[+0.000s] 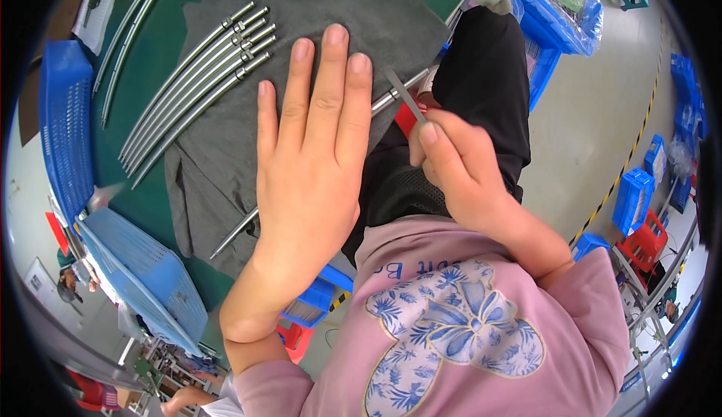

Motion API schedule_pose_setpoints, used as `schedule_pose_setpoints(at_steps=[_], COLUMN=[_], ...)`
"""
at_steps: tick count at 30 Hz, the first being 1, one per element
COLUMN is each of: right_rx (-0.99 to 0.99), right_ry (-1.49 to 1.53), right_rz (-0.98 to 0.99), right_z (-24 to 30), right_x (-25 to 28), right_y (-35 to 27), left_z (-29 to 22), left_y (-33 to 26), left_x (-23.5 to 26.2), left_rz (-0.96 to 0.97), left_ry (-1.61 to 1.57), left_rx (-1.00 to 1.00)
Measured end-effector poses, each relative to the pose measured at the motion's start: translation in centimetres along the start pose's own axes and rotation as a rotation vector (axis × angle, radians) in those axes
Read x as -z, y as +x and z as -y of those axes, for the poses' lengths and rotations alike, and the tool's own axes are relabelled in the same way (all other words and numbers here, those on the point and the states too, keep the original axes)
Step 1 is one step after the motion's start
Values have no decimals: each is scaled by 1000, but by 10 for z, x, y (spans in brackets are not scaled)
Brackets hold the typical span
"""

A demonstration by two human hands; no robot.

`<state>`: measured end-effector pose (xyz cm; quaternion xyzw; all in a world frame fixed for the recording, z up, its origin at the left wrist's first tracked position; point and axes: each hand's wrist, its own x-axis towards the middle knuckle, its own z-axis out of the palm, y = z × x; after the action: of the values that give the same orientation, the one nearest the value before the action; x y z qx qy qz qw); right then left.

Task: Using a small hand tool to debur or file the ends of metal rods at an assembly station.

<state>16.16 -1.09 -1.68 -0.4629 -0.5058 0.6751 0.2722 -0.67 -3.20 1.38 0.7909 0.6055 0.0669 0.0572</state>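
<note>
My left hand [308, 154] lies flat, fingers stretched out and a little apart, above a slim shiny metal rod [239, 230]. It hides the rod's middle; the thin end shows at lower left and a collared end at right. A flat, narrow metal file [404, 95] is pinched between the thumb and fingers of my right hand [455, 157]. The file crosses over the rod close to its collar; whether they touch I cannot tell. Beneath is a dark grey cloth [214, 184]. Several similar rods [203, 71] with collars lie side by side on it, left of my left hand.
The cloth covers part of a green table [150, 41]. Longer metal rods [128, 41] lie at its far left. Blue baskets [147, 274] stand along the left edge. At upper right, a blue bin [556, 11] holds small metal parts. Red and blue containers [643, 236] stand farther right.
</note>
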Motion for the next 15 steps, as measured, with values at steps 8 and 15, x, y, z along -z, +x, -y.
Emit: schedule_pose_setpoints(at_steps=[8, 15], right_rx=[-36, 0], right_ry=[-26, -58], right_rz=[13, 24], right_z=[6, 1], right_x=[2, 6], right_y=[3, 0], left_z=[-1, 1], left_y=[0, 3], left_x=[2, 1], left_rz=[6, -10], left_ry=[10, 23], left_rx=[-11, -8])
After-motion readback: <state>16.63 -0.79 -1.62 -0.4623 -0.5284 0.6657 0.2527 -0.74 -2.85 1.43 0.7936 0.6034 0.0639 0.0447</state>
